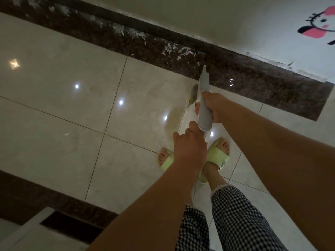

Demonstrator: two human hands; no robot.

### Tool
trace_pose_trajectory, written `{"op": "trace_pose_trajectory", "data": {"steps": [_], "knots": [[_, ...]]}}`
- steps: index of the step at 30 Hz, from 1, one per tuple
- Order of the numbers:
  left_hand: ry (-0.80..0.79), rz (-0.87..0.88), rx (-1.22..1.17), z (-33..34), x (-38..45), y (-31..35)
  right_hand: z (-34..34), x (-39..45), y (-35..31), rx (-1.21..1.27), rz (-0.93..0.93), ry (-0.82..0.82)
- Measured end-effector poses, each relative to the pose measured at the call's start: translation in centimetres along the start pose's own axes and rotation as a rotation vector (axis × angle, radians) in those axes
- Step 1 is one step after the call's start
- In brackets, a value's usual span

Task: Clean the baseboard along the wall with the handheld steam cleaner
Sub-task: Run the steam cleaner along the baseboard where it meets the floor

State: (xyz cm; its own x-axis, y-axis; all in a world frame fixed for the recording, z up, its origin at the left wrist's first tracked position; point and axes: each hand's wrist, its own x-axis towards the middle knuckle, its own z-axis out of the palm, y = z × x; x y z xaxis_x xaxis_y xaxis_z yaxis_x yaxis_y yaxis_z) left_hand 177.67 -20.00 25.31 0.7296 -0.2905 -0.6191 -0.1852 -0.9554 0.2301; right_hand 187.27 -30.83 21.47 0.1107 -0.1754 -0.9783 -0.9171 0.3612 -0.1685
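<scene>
Dark brown speckled stone baseboard [235, 73] under the cream wall: white flaky residue left of the nozzle tip, apparently still to clean; cleaner-looking stretch to its right. White and grey handheld steam cleaner [204, 105] aimed at it, tip close. Right hand [215, 107] wrapped around grey handle; left hand [190, 144] gripping the rear.

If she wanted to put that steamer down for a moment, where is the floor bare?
The pale tiles left of the steam cleaner, between the speckled baseboard and the dark strip below, lie bare. It is crowded around the green slippers, under the left hand and right hand.
</scene>
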Motion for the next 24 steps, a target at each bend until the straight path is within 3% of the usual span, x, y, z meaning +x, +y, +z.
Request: {"op": "trace_pose_trajectory", "data": {"steps": [24], "knots": [[0.024,-0.019,0.021,-0.7,0.2,-1.3,1.8,-0.2,-0.4,0.043,-0.008,-0.031]]}}
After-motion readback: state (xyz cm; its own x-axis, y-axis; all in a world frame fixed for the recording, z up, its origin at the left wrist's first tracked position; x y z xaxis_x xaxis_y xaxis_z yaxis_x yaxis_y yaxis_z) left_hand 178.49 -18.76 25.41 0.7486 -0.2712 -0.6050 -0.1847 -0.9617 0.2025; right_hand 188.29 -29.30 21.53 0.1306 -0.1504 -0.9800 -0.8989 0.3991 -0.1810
